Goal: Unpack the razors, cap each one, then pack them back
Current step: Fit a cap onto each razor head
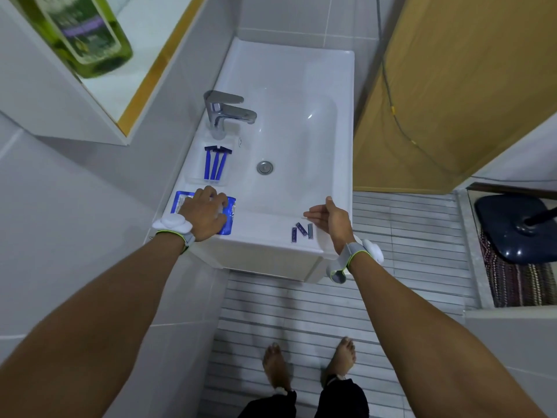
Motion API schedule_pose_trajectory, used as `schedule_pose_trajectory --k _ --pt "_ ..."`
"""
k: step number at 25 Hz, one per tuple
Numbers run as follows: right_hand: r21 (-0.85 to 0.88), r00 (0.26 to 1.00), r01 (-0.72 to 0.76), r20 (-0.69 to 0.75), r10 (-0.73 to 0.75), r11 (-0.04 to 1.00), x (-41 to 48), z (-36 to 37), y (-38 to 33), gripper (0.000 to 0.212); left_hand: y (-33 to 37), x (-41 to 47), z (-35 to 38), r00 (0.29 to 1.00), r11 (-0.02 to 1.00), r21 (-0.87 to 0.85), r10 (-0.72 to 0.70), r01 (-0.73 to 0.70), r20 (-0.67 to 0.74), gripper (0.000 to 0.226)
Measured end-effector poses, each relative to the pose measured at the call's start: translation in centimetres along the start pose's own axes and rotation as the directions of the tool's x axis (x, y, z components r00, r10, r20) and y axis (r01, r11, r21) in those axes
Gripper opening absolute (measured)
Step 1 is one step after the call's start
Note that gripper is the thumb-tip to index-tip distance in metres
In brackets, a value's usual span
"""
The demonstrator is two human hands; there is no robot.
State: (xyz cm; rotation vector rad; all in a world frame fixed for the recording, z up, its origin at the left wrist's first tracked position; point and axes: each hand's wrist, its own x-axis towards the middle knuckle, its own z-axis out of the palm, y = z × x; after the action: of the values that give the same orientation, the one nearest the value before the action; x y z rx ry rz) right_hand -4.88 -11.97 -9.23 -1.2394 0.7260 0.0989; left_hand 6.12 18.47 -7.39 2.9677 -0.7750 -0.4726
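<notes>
On the near-left corner of the white sink point(346, 116), the left hand point(203, 214) lies over a blue packet point(229, 217), fingers bent down onto the wrapper. Whether they pinch it or only press it flat cannot be told. Just beyond that hand, in a shallow recess of the left ledge, three blue razors point(214, 164) lie side by side, touching, with their heads toward the far end and their handles toward the near end. Beyond them, at the far end of the ledge, stands the chrome tap point(226, 111), its spout reaching right over the basin. The round drain point(265, 167) sits in the basin, right of the razors.

At the near-right corner, the right hand point(328, 220) hovers over the rim, wide and relaxed, thumb up, palm turned left, holding nothing. Just left of its fingertips, three small caps point(301, 229) lie loose on the near rim, close together. Each wrist wears a grey band with a white pod. Up at the far left, a green bottle point(87, 34) stands on a shelf. Bare feet stand on the slatted floor below the sink.
</notes>
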Motion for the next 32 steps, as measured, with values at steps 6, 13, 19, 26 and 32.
schedule_pose_trajectory --k 6,13,19,26,32 --pt "-0.133 0.996 -0.087 -0.006 0.087 0.987 0.8 0.2 -1.1 0.050 -0.1 0.2 0.3 0.965 0.990 0.030 -0.139 0.135 0.223 0.024" --pt "-0.345 0.999 0.046 -0.002 -0.050 0.937 3.5 2.1 -6.1 0.029 -1.5 4.7 -6.0 0.959 0.931 -0.254 -0.280 0.262 -0.037 0.017" --pt "-0.429 0.977 0.141 0.204 -0.056 0.892 9.6 8.7 -13.1 0.018 -0.7 11.5 -7.8 0.895 0.876 -0.235 -0.444 0.422 -0.048 0.023" --pt "-0.533 0.916 0.075 0.372 0.153 0.843 15.4 14.2 -13.7 0.009 0.1 16.2 -5.1 0.820 0.794 -0.239 -0.573 0.559 0.016 0.034" --pt "-0.513 0.887 0.053 0.418 0.196 0.857 16.1 16.3 -14.3 0.017 0.5 15.4 -7.1 0.780 0.784 -0.402 -0.585 0.473 -0.222 0.023"
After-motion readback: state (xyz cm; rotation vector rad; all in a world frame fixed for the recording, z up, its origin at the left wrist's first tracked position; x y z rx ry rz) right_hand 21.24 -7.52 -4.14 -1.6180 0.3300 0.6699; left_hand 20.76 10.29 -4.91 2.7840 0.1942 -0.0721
